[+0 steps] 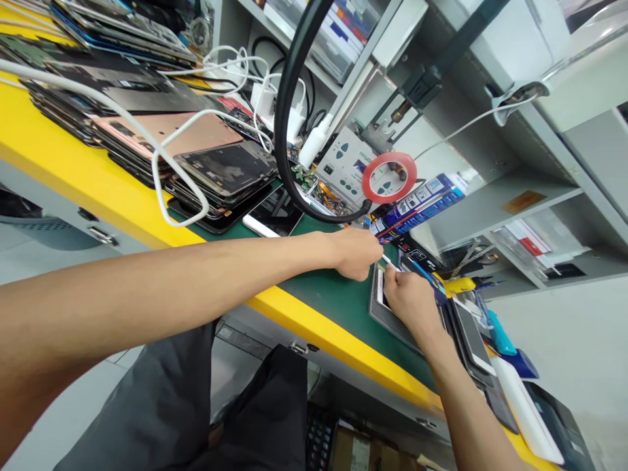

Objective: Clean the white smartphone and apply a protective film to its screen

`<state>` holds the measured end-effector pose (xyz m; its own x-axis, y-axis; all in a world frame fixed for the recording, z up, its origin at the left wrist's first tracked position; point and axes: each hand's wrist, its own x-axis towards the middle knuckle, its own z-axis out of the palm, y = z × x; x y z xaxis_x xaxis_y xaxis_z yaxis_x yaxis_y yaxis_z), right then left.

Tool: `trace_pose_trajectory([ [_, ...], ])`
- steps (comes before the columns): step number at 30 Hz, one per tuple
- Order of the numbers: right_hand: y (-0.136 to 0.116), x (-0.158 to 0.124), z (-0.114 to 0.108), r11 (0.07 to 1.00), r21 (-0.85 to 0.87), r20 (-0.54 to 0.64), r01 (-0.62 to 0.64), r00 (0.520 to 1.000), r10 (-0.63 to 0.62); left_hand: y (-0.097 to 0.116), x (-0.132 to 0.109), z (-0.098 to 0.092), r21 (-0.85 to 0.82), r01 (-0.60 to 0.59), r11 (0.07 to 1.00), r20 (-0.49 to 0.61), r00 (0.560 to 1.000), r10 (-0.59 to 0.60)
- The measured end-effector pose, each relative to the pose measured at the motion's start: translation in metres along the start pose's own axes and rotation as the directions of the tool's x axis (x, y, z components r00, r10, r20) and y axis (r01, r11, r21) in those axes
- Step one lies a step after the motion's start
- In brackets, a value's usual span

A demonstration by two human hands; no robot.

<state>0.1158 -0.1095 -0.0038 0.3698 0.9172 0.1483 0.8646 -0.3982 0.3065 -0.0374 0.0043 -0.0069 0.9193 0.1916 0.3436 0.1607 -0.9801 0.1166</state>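
Observation:
My left hand [360, 253] is closed in a fist-like grip above the green mat [318, 288]. Close to its right, my right hand [411, 294] is closed too, thumb on top. A thin white piece [388, 260], like a cable or stick, spans the short gap between them; its ends are hidden in the fingers. Beneath my right hand lies a white-edged phone [380, 288], partly covered, on a grey textured pad [387, 316]. Another white phone [275, 212] rests on the mat, left of my left hand.
Stacks of phone screens [220, 173] fill the left of the yellow-edged bench, with a white cable [181, 124] looping over them. A black flexible arm [282, 98] curves down near my hands. A roll of red tape [389, 178] and a blue tube [422, 203] are behind.

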Motion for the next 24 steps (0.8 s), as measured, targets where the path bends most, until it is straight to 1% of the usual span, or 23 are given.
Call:
trace_pose_trajectory([
  [6,-0.022,0.001,-0.008,0.999,0.023,-0.016,0.042,0.999,-0.042,0.001,-0.001,-0.001,-0.004,0.000,1.000,0.001,1.000,0.000],
  [11,-0.033,0.000,-0.011,0.998,0.033,-0.037,0.050,0.998,-0.049,0.001,-0.002,-0.003,-0.014,-0.011,1.000,0.006,1.000,0.011],
  [17,-0.037,-0.006,-0.010,0.998,0.034,-0.070,0.060,0.996,-0.058,-0.001,-0.002,-0.001,-0.012,-0.025,1.000,-0.008,1.000,0.025],
  [24,-0.033,-0.014,-0.011,0.996,0.043,-0.075,0.082,0.994,-0.079,-0.002,-0.001,0.002,0.013,-0.021,1.000,-0.022,1.000,0.022],
])
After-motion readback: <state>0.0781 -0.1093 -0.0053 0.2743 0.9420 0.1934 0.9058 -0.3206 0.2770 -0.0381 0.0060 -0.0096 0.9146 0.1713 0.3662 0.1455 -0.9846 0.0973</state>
